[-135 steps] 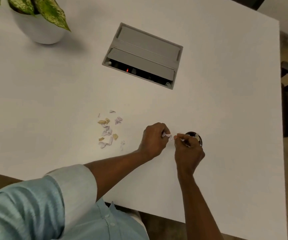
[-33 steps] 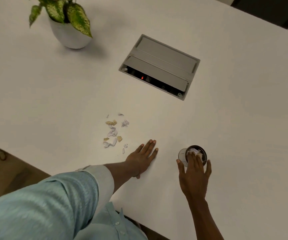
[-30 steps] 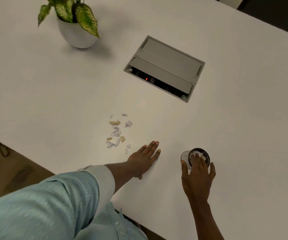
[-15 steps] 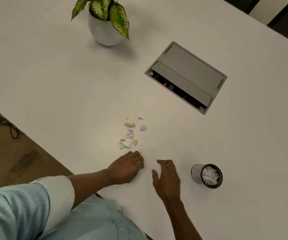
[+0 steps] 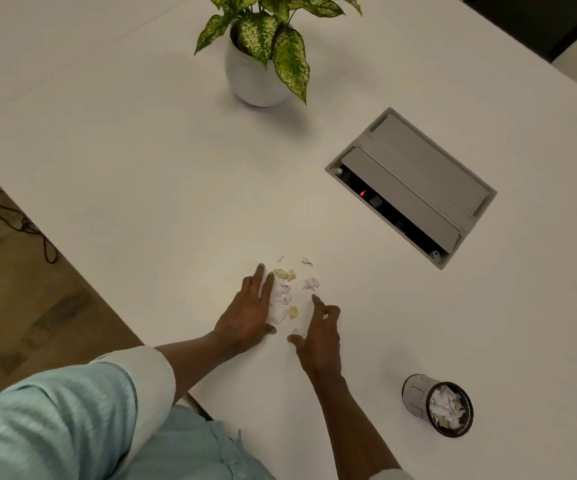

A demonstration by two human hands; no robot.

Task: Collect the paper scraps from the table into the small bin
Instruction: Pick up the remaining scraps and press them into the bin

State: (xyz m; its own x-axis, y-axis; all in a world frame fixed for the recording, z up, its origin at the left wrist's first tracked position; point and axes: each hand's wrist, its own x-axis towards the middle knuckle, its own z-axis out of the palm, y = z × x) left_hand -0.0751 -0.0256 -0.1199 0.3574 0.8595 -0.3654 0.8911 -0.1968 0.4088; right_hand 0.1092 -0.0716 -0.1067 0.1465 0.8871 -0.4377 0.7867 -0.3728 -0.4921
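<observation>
Two flat, spread hands flank paper scraps [image 5: 285, 292]; no legible writing.
Left hand [image 5: 248, 315] at nine o'clock, right hand [image 5: 320, 336] at four; small bin [image 5: 415, 398] well apart.

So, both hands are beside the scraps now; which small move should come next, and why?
Probably bring the left hand and right hand together to sweep the paper scraps into one heap. The scraps lie loose between the open hands, nothing is gripped yet, and the small bin stands apart to the right.
</observation>
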